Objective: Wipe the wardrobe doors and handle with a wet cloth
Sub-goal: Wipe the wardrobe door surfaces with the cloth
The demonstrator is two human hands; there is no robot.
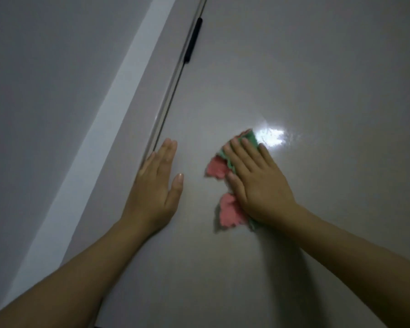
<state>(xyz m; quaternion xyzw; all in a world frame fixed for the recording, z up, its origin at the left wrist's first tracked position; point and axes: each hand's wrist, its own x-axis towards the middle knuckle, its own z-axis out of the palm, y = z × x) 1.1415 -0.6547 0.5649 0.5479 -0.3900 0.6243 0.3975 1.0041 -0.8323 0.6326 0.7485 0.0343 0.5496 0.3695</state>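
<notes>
A glossy grey wardrobe door (294,79) fills most of the view. My right hand (258,183) lies flat on a pink and green cloth (225,207) and presses it against the door, fingers straight. The cloth sticks out to the left of the palm and past the fingertips. My left hand (156,185) rests flat on the same door, fingers straight and together, close to the door's left edge. A black handle (193,41) sits on that edge, well above both hands.
A narrow seam (173,91) runs along the door's left edge, with a second door panel (152,79) beside it. A pale strip (104,114) and a grey wall (33,91) lie further left. A bright light glare (271,137) shines just beyond the cloth.
</notes>
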